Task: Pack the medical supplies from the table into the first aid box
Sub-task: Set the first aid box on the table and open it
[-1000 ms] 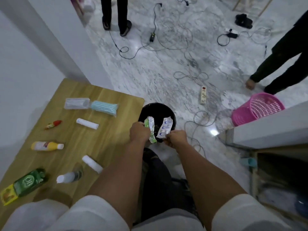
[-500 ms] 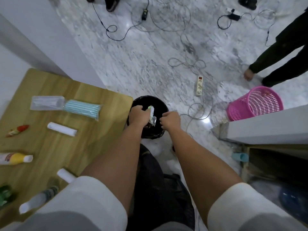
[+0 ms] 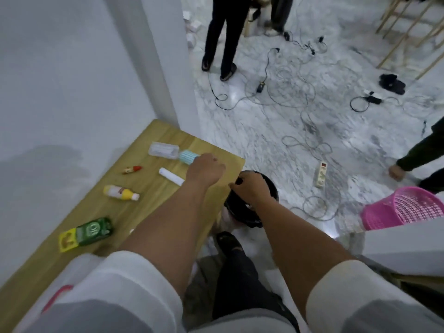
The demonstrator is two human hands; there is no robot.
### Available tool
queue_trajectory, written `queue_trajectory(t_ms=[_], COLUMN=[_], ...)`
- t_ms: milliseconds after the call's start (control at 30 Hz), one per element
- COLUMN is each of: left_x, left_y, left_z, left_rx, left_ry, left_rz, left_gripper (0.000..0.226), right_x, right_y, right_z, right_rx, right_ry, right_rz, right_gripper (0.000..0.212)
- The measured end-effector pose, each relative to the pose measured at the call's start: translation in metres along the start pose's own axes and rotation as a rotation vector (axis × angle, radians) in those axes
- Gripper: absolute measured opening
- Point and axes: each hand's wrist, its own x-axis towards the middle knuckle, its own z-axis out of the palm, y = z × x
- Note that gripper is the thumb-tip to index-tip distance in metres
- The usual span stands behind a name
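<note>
Masks (image 3: 188, 156) lie just beyond the left grip (image 3: 206, 171).

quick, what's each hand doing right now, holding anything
Left hand: loosely curled above the table by the blue mask pack; nothing visible in it.
Right hand: over the black bin, fingers curled; contents cannot be told.

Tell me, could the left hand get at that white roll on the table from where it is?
Probably yes. The left hand hovers over the table's far end, and the white roll lies just beside its wrist with nothing lying on it.
</note>
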Motion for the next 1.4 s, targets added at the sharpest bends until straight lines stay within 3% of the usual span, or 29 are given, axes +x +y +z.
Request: queue_trajectory(t_ms=[100, 200, 433, 667, 867, 1067, 1267, 1400], left_x=[-0.04, -0.086, -0.22, -0.307, -0.295, -0.307, -0.346, -0.367], left_y=[-0.032, -0.075, -0.193, -0.296, -0.367, -0.358, -0.315, -0.306], left_z=[-0.06, -0.117, -0.203, -0.195, -0.153, -0.116, -0.058, -0.019], left_rx=[0.296, 0.422, 0.477, 0.434, 0.519, 0.626, 0.489, 0.342], left_ry=[0.124, 0.229, 0.44, 0.594, 0.707, 0.915, 1.022, 1.058], left_rz=[0.039, -0.038, -0.375, -0.647, -0.728, -0.732, -0.66, -0.585], left_gripper=[0.039, 0.039, 0.044, 0.049, 0.047, 0.049, 0.051, 0.059], right_x=[-0.017, -0.038, -0.099, -0.15, -0.125, -0.128, -0.167, -0.18], right_y=[-0.066, -0.135, -0.291, -0.374, -0.387, -0.353, -0.275, -0.226], right_z=[-0.01, -0.014, 0.026, 0.125, 0.213, 0.215, 0.196, 0.21], right_rx=[-0.127, -0.235, -0.448, -0.513, -0.532, -0.499, -0.376, -0.368], right_ry=[-0.02, -0.034, -0.103, -0.115, -0.014, 0.246, 0.264, 0.181], right_rz=[-0.143, -0.337, -0.717, -1.126, -1.306, -1.435, -1.49, -1.514], right_gripper=[0.073, 0.067, 0.071, 0.069, 0.067, 0.063, 0.059, 0.061])
